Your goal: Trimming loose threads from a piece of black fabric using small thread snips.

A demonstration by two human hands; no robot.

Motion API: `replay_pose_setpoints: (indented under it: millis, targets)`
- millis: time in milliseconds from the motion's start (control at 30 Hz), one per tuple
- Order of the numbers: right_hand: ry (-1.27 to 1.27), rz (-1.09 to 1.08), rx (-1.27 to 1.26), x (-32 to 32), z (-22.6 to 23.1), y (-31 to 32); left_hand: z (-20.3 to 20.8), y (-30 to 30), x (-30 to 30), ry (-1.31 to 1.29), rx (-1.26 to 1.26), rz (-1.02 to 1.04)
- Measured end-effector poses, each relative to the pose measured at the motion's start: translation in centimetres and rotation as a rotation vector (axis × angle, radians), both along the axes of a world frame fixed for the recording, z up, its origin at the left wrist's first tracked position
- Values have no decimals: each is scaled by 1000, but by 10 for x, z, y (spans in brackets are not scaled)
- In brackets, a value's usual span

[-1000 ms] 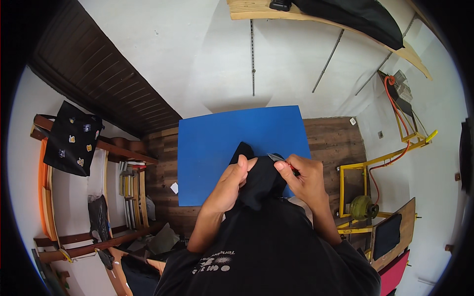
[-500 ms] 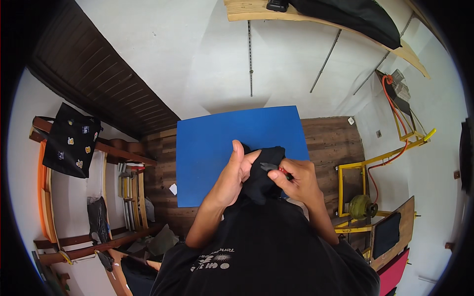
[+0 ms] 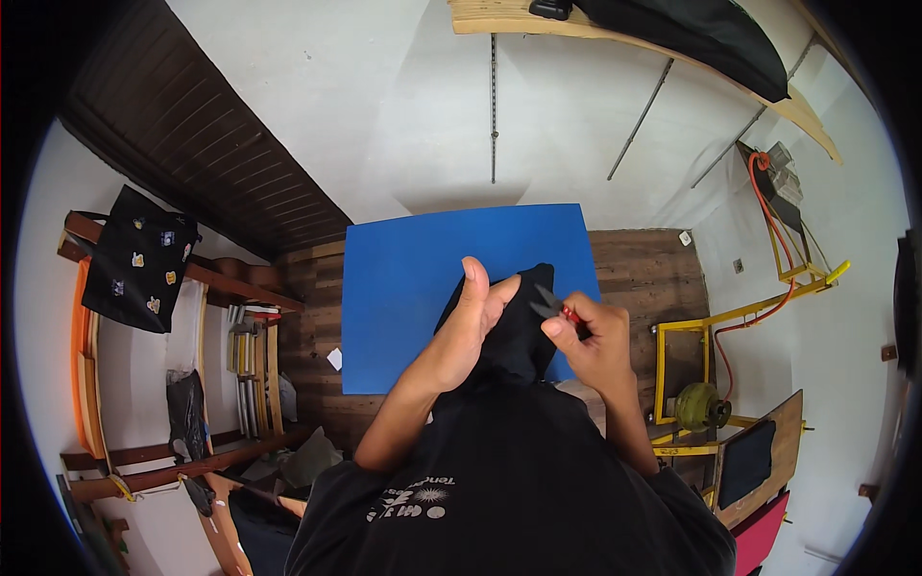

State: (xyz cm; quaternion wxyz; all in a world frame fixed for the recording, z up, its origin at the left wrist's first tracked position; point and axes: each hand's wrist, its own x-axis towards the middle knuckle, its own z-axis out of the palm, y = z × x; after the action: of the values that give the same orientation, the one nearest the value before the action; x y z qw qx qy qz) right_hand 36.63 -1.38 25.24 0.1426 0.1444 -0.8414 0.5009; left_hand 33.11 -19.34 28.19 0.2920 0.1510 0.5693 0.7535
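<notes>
While right fingers (image 3: 597, 319) grip snips (image 3: 549, 305), left fingers (image 3: 498, 298) touch black cloth (image 3: 511, 341), hold unclear; a tote (image 3: 144, 272) hides its contents.

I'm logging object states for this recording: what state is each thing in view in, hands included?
Left hand: thumb raised, fingers against the cloth
Right hand: closed around the snips
Red-handled snips: blades apart
Black cloth: gathered in folds
Blue table: upright, partly covered from view
Black bag: hanging
White scrap: lying on the floor
</notes>
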Motion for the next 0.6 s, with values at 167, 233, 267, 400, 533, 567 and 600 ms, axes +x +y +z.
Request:
replay_pose_setpoints:
  millis: [167,233,267,400,533,567,600]
  targets:
    - [-225,-98,-310,-5,-3,-13,-6,5,4,282,-78,-57]
    - [-237,-115,-428,-5,-4,-12,-13,4,3,302,-153,-33]
    - [-248,-131,-543,-4,-5,-12,-10,-1,2,334,-197,-34]
    - [-190,-162,-616,-3,-1,-9,-10,-4,1,355,-259,-42]
    - [-163,-182,-649,-3,10,-6,-23,-10,-1,524,-375,-95]
    - [-156,-167,-632,-5,8,-4,-24,-9,0,525,-374,-98]
    - [-151,-148,-616,-6,7,-4,-24,-7,4,405,-235,-104]
